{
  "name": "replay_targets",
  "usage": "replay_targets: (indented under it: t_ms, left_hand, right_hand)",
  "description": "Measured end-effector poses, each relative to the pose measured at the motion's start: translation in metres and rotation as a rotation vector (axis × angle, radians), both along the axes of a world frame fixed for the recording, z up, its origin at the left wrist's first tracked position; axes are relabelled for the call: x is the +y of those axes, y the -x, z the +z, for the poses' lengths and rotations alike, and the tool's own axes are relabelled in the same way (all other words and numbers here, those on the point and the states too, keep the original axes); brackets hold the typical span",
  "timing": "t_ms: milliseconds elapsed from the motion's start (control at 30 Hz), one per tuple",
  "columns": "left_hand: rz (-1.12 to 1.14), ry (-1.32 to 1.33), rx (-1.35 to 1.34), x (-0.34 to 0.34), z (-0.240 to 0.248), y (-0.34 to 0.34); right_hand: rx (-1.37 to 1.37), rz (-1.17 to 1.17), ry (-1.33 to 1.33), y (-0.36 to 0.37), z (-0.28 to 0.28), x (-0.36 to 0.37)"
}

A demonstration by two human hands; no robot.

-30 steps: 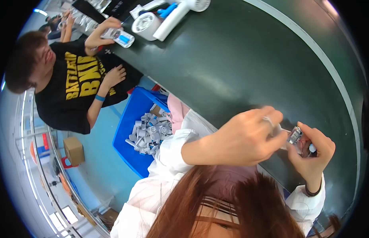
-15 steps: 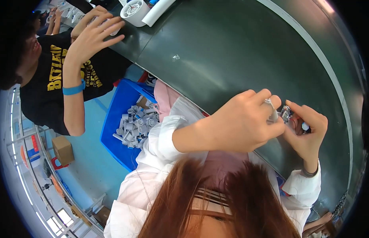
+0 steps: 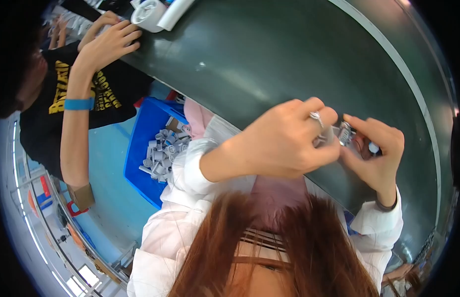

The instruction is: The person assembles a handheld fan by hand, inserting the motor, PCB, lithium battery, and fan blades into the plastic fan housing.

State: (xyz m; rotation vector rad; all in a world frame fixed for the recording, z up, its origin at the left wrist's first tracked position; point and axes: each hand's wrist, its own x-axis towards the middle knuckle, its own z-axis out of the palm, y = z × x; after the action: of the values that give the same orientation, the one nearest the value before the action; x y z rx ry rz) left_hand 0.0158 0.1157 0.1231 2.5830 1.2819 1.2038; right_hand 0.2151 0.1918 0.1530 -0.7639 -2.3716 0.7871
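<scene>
A small silvery part is at the right of the scene, held up over the dark green table close to its near edge. The right hand pinches it between thumb and forefinger. A thin wire and a small white piece show inside that hand's curl; what else the palm covers is hidden. Just left of the part, the left hand has its fingers bent in, thumb and forefinger closing on a pale, see-through piece, mostly hidden. I cannot tell whether this piece touches the silvery part. A ring sits on 1 finger of the left hand.

White sleeves cover the person's forearms. To their left, below the table edge, a blue bin holds a heap of grey-white parts. On the far left of the table lie a white round housing and, just right of it, a white tube. Beside them a co-worker in a black shirt has 2 hands close together, with a blue band on 1 wrist.
</scene>
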Motion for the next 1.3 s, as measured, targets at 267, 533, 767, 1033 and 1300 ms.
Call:
replay_targets:
  t_ms: [267, 533, 767, 1033, 1300]
  left_hand:
    - [-0.023, 0.047, -0.071, 0.005, 0.016, 0.011]
    - [-0.012, 0.022, -0.071, 0.009, 0.018, 0.011]
    - [-0.076, -0.092, -0.152, 0.021, 0.007, 0.019]
    - [-0.087, -0.147, -0.157, 0.019, -0.001, 0.004]
    - [-0.093, -0.083, -0.157, 0.006, 0.006, -0.052]
  right_hand:
    - [0.072, 0.093, 0.081, 0.005, 0.005, 0.010]
    - [-0.021, 0.114, 0.107, 0.007, 0.015, 0.005]
    - [-0.125, 0.068, 0.192, 0.018, 0.029, 0.008]
    - [-0.147, 0.085, 0.171, 0.004, 0.025, 0.005]
    - [-0.204, 0.079, 0.189, -0.049, 0.035, -0.003]
